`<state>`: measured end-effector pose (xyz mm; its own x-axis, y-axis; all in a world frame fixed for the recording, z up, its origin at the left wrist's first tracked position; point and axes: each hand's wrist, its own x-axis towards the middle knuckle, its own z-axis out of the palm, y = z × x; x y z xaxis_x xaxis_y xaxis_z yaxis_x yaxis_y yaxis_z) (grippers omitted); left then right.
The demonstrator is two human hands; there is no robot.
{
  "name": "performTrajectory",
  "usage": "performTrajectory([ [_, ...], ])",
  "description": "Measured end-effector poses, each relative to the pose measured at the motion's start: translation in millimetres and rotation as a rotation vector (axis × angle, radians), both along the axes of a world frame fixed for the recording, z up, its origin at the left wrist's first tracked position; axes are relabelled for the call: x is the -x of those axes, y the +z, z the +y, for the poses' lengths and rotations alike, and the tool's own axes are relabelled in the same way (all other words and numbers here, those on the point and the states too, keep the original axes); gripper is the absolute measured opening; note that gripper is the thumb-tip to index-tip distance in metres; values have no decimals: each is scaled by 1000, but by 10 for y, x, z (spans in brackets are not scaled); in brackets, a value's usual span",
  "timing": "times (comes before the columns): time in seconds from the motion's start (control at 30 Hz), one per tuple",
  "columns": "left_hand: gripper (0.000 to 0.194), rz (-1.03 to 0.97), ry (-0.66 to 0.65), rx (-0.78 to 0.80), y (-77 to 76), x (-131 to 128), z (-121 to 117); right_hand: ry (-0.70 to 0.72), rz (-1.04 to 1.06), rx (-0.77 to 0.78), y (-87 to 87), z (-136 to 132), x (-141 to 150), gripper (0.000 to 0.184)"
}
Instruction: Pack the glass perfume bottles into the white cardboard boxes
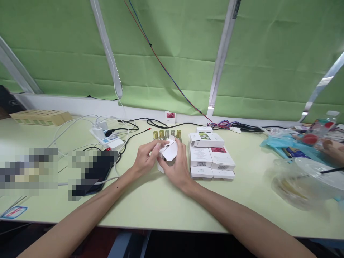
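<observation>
Both hands are closed around a small white carton (170, 152) at the middle of the table, one flap of it standing up. My left hand (145, 156) grips its left side, thumb and fingertips at the top edge. From the right, my right hand (178, 165) wraps the carton, which hides part of it. Just behind stand several small bottles (161, 134) with gold and silver caps, their lower parts covered by the hands and carton. To the right of my right hand, several white cartons (200, 156) with printed pictures and barcodes lie stacked.
Left of my hands are a power strip (107, 138) with cables and a dark phone (98, 170). A yellow divided box (40, 117) is at the back left. On the right are a plastic bowl (292, 186), a blue bag (279, 141) and another person's hand (334, 150).
</observation>
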<state>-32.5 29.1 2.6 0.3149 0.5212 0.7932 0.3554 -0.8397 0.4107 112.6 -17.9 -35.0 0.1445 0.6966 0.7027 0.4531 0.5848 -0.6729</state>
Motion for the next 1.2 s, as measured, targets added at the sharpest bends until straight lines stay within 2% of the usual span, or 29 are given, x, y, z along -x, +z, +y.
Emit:
performTrajectory([
  [0.3, 40, 28, -15, 20, 14, 28, -10, -9, 0, 1, -7, 3, -2, 79],
  [0.7, 27, 92, -63, -98, -10, 61, -3, -14, -38, 0, 5, -16, -33, 79],
  [0.93, 28, 156, -49, -187, -28, 74, 16, 42, -54, -21, 55, -53, -48, 78],
  [1.2, 27, 184, -29, -197, -11, 86, 17, 80, -69, -22, 74, -66, -60, 77],
])
